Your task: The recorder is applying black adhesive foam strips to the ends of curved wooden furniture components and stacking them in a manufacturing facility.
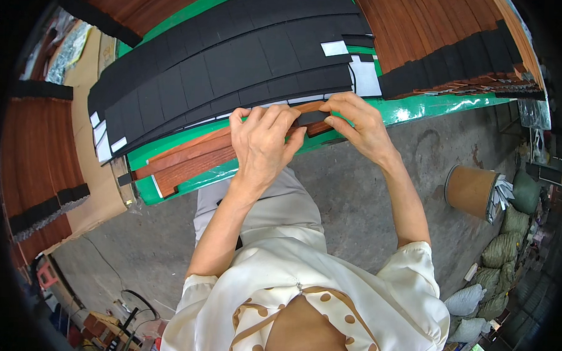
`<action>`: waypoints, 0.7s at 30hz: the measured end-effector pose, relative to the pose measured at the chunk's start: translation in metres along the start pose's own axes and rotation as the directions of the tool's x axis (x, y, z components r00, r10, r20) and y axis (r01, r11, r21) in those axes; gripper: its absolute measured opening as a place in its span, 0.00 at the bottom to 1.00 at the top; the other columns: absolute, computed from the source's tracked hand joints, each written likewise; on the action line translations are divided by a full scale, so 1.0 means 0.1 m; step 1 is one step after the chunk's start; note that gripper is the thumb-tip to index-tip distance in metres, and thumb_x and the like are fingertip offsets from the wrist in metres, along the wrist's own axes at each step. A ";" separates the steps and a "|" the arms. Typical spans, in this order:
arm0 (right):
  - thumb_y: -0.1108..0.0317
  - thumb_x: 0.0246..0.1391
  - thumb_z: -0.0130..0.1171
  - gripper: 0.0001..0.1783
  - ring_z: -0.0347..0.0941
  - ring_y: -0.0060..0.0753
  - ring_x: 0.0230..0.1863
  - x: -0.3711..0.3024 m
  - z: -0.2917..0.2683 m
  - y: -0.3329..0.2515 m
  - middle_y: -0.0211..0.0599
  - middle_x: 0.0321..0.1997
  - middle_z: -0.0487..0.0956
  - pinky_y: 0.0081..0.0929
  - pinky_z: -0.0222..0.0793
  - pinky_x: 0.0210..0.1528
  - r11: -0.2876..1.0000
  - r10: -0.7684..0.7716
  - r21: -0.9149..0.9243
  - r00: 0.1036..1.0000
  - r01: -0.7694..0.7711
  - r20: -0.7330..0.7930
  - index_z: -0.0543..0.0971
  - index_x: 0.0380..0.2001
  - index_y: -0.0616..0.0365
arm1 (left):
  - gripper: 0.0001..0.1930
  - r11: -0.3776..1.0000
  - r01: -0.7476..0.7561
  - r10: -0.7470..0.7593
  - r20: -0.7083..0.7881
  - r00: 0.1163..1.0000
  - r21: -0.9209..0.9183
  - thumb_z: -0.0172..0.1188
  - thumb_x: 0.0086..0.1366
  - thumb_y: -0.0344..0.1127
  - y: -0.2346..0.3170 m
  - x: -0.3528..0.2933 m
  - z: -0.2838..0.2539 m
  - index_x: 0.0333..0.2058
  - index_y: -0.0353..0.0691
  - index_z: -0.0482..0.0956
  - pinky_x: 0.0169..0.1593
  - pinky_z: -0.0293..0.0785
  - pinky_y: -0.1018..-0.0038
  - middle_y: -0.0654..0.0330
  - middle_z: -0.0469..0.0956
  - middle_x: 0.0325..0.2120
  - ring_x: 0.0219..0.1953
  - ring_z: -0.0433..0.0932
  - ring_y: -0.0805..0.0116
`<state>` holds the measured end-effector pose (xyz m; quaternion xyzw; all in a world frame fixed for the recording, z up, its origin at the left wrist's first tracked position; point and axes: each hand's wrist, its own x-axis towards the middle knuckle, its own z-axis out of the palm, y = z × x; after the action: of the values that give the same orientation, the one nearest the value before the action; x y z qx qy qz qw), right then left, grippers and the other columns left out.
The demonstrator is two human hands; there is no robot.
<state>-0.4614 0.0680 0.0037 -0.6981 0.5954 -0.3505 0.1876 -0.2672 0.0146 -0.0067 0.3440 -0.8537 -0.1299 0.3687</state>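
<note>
A small black strip (311, 118) lies across the end of a reddish-brown wooden slat (198, 157) at the table's front edge. My right hand (362, 130) pinches the strip's right end between thumb and fingers. At its left end, the bent fingers of my left hand (264, 138) close around the strip and slat, partly hiding both. Another slat lies alongside. Just beyond my hands are overlapping rows of black rectangular pieces (235, 62), foam-like in look. White backing shows at their right end (366, 77) and left corner.
The tabletop (413, 110) is glossy green. Stacks of brown boards with black ends stand at the far right (431, 32) and left (41, 139), the left ones beside cardboard (100, 212). On the floor at right are a brown drum (470, 191) holding white strips and several sacks (504, 248).
</note>
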 end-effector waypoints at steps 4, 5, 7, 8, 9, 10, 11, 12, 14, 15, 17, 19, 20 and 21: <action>0.71 0.48 0.60 0.09 0.74 0.32 0.35 0.01 0.00 0.03 0.32 0.36 0.76 0.28 0.71 0.34 0.999 -0.038 -0.009 0.999 0.038 -0.005 0.79 0.36 0.57 | 0.13 1.000 0.002 -0.002 -0.018 1.000 0.015 0.67 0.44 0.30 -0.01 -0.01 0.03 0.31 0.43 0.77 0.39 0.59 0.70 0.67 0.78 0.29 0.29 0.74 0.71; 0.71 0.48 0.60 0.09 0.74 0.32 0.34 0.01 0.00 0.03 0.32 0.36 0.76 0.27 0.71 0.34 0.999 -0.045 -0.008 0.999 0.044 -0.007 0.79 0.36 0.57 | 0.13 1.000 0.001 -0.001 -0.018 1.000 0.016 0.67 0.44 0.30 0.00 0.00 0.04 0.31 0.43 0.77 0.39 0.59 0.70 0.67 0.78 0.29 0.29 0.74 0.71; 0.71 0.48 0.60 0.09 0.74 0.32 0.34 0.01 -0.01 0.04 0.32 0.36 0.76 0.27 0.71 0.34 0.999 -0.045 0.003 0.999 0.046 -0.005 0.79 0.36 0.57 | 0.13 1.000 0.000 0.001 -0.041 0.999 0.023 0.67 0.44 0.30 0.01 0.00 0.04 0.31 0.43 0.77 0.38 0.58 0.71 0.67 0.78 0.29 0.28 0.74 0.71; 0.71 0.49 0.60 0.09 0.74 0.32 0.33 0.01 -0.01 0.04 0.32 0.36 0.76 0.27 0.71 0.34 0.999 -0.047 0.013 0.999 0.047 -0.002 0.79 0.36 0.57 | 0.13 1.000 -0.001 0.002 -0.040 0.999 0.024 0.67 0.44 0.30 0.01 0.00 0.04 0.31 0.43 0.77 0.38 0.58 0.71 0.67 0.78 0.29 0.28 0.74 0.71; 0.71 0.49 0.60 0.09 0.74 0.32 0.33 0.02 -0.01 0.04 0.32 0.36 0.76 0.27 0.71 0.34 0.999 -0.047 0.014 0.999 0.047 -0.003 0.79 0.36 0.57 | 0.13 1.000 -0.001 0.002 -0.041 0.999 0.020 0.67 0.43 0.30 0.01 0.00 0.04 0.31 0.43 0.77 0.38 0.58 0.71 0.67 0.78 0.29 0.28 0.74 0.71; 0.71 0.49 0.60 0.09 0.74 0.33 0.33 0.02 -0.02 0.04 0.33 0.36 0.76 0.27 0.71 0.34 0.999 -0.054 0.007 0.999 0.054 0.000 0.79 0.36 0.57 | 0.13 1.000 -0.002 0.003 -0.042 0.999 0.016 0.67 0.43 0.29 0.02 0.01 0.04 0.31 0.43 0.77 0.38 0.58 0.71 0.67 0.78 0.29 0.28 0.74 0.71; 0.71 0.49 0.60 0.09 0.75 0.33 0.33 0.02 -0.02 0.04 0.33 0.36 0.76 0.27 0.71 0.34 0.998 -0.061 0.001 0.998 0.061 0.003 0.79 0.36 0.57 | 0.13 1.000 -0.003 0.003 -0.042 0.999 0.016 0.67 0.43 0.29 0.02 0.00 0.04 0.31 0.43 0.77 0.38 0.58 0.71 0.67 0.78 0.29 0.28 0.74 0.71; 0.71 0.49 0.60 0.09 0.75 0.33 0.33 0.02 -0.02 0.04 0.33 0.36 0.76 0.27 0.71 0.34 0.998 -0.060 0.001 0.998 0.060 0.002 0.79 0.36 0.57 | 0.13 1.000 0.000 0.001 -0.044 0.999 0.024 0.67 0.43 0.29 0.03 0.00 0.04 0.31 0.43 0.77 0.37 0.58 0.71 0.67 0.78 0.29 0.28 0.74 0.71; 0.71 0.50 0.59 0.09 0.75 0.34 0.33 0.02 -0.01 0.05 0.33 0.37 0.76 0.27 0.72 0.34 0.998 -0.065 -0.001 0.998 0.065 0.004 0.79 0.37 0.58 | 0.13 0.999 0.002 -0.001 -0.045 0.999 0.032 0.67 0.43 0.29 0.04 0.00 0.04 0.31 0.43 0.77 0.37 0.58 0.71 0.67 0.78 0.29 0.28 0.73 0.72; 0.71 0.50 0.59 0.09 0.75 0.34 0.33 0.02 -0.01 0.06 0.33 0.37 0.76 0.27 0.72 0.34 0.998 -0.065 0.000 0.998 0.065 0.003 0.79 0.37 0.58 | 0.13 0.999 0.004 -0.002 -0.049 0.999 0.039 0.67 0.43 0.29 0.04 0.00 0.04 0.31 0.43 0.77 0.37 0.58 0.71 0.67 0.78 0.29 0.28 0.73 0.71; 0.71 0.50 0.59 0.09 0.75 0.34 0.33 0.02 -0.01 0.06 0.33 0.38 0.76 0.28 0.72 0.34 0.998 -0.062 0.027 0.998 0.062 0.011 0.78 0.37 0.58 | 0.14 0.999 0.005 -0.002 -0.052 0.999 0.046 0.67 0.43 0.29 0.05 -0.01 0.05 0.31 0.43 0.77 0.36 0.59 0.71 0.67 0.78 0.28 0.27 0.73 0.71; 0.71 0.50 0.59 0.09 0.75 0.34 0.33 0.02 -0.01 0.05 0.33 0.38 0.76 0.28 0.72 0.34 0.999 -0.045 0.031 0.999 0.044 0.014 0.78 0.37 0.58 | 0.13 0.999 0.010 -0.008 -0.042 0.999 0.050 0.67 0.44 0.30 0.04 -0.02 0.06 0.31 0.42 0.77 0.35 0.60 0.72 0.66 0.77 0.28 0.28 0.73 0.70; 0.71 0.50 0.59 0.10 0.75 0.35 0.33 0.02 -0.01 0.03 0.33 0.38 0.76 0.29 0.72 0.34 0.999 -0.028 0.034 0.999 0.027 0.018 0.78 0.37 0.58 | 0.13 0.999 0.009 -0.007 -0.042 0.999 0.050 0.67 0.44 0.30 0.03 -0.03 0.05 0.31 0.42 0.77 0.35 0.60 0.72 0.66 0.77 0.28 0.28 0.73 0.70; 0.71 0.50 0.59 0.10 0.75 0.35 0.33 0.02 -0.01 0.01 0.33 0.38 0.76 0.29 0.72 0.34 0.999 -0.028 0.034 0.999 0.027 0.017 0.78 0.37 0.58 | 0.13 0.999 -0.001 0.002 -0.041 0.999 0.033 0.68 0.44 0.30 0.01 -0.03 0.05 0.31 0.42 0.77 0.35 0.61 0.72 0.65 0.77 0.28 0.28 0.73 0.69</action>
<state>-0.4634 0.0664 0.0042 -0.7061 0.5780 -0.3569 0.1999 -0.2697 0.0172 -0.0111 0.3521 -0.8483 -0.1084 0.3804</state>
